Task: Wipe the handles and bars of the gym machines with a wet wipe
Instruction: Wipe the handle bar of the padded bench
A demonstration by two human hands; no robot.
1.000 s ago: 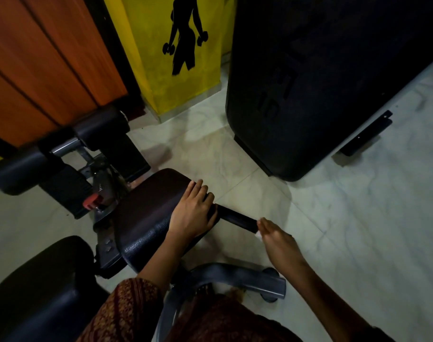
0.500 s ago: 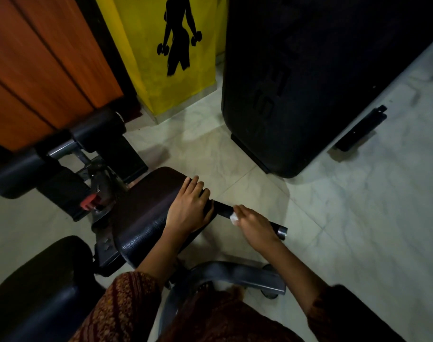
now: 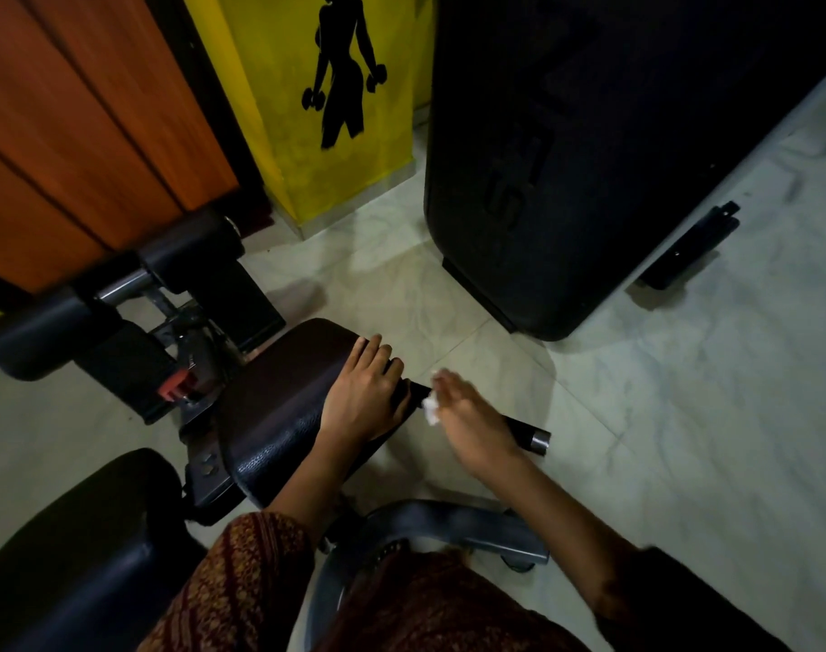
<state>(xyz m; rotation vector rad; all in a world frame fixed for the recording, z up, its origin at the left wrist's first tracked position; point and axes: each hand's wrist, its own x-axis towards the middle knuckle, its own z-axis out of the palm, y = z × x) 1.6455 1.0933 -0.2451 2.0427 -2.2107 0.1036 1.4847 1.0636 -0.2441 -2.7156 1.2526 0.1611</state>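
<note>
A short black handle bar [image 3: 519, 428] with a metal end cap [image 3: 539, 443] sticks out to the right from under the dark seat pad [image 3: 279, 392] of a gym machine. My right hand [image 3: 472, 421], blurred by motion, lies over the inner part of the bar and holds a small white wet wipe [image 3: 430, 409] against it. My left hand [image 3: 361, 397] rests on the right edge of the seat pad, fingers laid along the top, just left of the wipe. The stretch of bar under my right hand is hidden.
Two black roller pads [image 3: 190, 247] on a steel bar stand at the left, a back pad [image 3: 72, 548] at the lower left. A grey curved frame foot [image 3: 448, 524] lies below the handle. A large black machine shroud [image 3: 589, 157] rises beyond, on a pale tiled floor [image 3: 683, 416].
My right hand slid with the wipe from the bar's outer end inward toward the seat, uncovering the metal end cap. My left hand stayed on the seat pad.
</note>
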